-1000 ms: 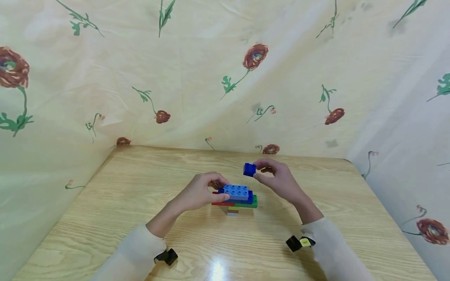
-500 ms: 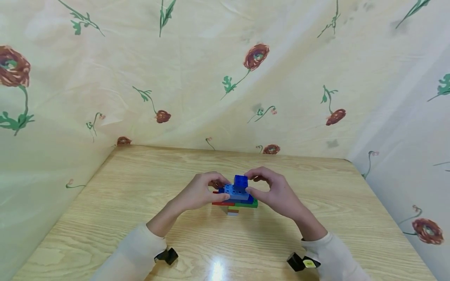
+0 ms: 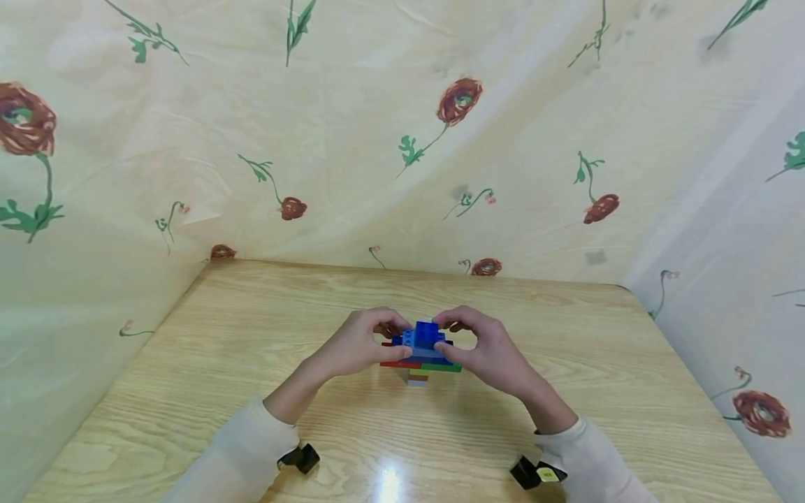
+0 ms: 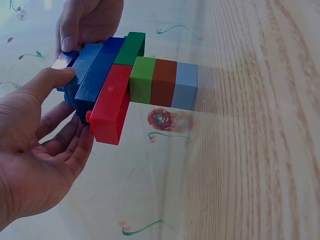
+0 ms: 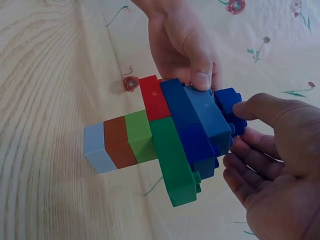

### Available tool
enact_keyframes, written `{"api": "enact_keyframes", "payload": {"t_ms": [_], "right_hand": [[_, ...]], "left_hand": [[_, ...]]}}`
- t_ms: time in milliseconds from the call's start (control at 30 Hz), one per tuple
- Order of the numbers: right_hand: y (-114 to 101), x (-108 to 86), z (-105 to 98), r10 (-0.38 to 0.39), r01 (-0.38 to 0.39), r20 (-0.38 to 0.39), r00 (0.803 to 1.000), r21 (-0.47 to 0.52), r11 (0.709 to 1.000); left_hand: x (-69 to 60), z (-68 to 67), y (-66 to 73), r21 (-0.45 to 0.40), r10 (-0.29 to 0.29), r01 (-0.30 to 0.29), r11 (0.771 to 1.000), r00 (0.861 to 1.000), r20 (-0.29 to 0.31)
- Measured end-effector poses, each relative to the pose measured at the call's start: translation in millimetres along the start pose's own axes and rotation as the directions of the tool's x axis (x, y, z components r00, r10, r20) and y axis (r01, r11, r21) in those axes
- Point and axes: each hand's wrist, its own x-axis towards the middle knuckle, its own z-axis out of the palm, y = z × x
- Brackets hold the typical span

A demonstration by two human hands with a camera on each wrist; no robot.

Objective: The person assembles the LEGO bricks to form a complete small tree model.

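A tower of toy building bricks stands upright on the table. Its narrow column runs from a pale blue brick (image 5: 97, 150) through a brown brick (image 5: 119, 142) to a light green brick (image 5: 139, 136). Above, a red brick (image 4: 110, 102) and a green brick (image 5: 172, 160) lie end to end, topped by darker blue bricks and a lighter blue brick (image 5: 210, 112). My left hand (image 3: 358, 344) holds this upper part from the left, thumb on the lighter blue brick. My right hand (image 3: 490, 353) pinches a small dark blue brick (image 3: 426, 335) on top of it.
The wooden table (image 3: 189, 391) reaches back to a flower-patterned cloth (image 3: 352, 140) that hangs behind it and at both sides. Each forearm carries a black wrist camera, the left camera (image 3: 307, 459) and the right camera (image 3: 525, 474).
My right hand has brought the small dark blue brick left and down from beside the tower onto the lighter blue brick. My left hand has stayed in place, holding the tower.
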Motion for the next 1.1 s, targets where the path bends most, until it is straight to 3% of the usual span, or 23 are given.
{"api": "enact_keyframes", "payload": {"t_ms": [200, 333, 500, 633, 767, 1100], "right_hand": [[-1, -1.5, 2, -0.011, 0.011, -0.001, 1.0, -0.025, 1.0], [-2, -2.0, 2, -0.022, 0.022, -0.004, 1.0, -0.037, 0.999], [-2, -1.9, 2, -0.044, 0.044, -0.01, 0.999, -0.051, 0.998], [-2, -1.5, 3, -0.055, 0.054, -0.01, 0.998, -0.049, 0.997], [-2, -1.2, 3, -0.052, 0.051, -0.009, 0.999, -0.044, 0.998], [1, -0.8, 3, -0.039, 0.039, -0.01, 0.999, -0.048, 0.998]], "left_hand": [[-0.1, 0.9, -0.6, 0.034, 0.027, -0.027, 0.999, 1.0, 0.001], [-1.6, 1.3, 2.5, 0.057, 0.077, -0.076, 0.995, 0.997, -0.015], [-3.3, 5.3, 8.6, 0.095, 0.197, -0.189, 0.977, 0.977, -0.083], [-3.3, 9.2, 10.6, 0.136, 0.242, -0.225, 0.965, 0.962, -0.128], [-3.2, 9.5, 11.2, 0.129, 0.233, -0.216, 0.968, 0.963, -0.134], [-2.7, 6.6, 14.3, 0.064, 0.146, -0.14, 0.988, 0.984, -0.103]]}}
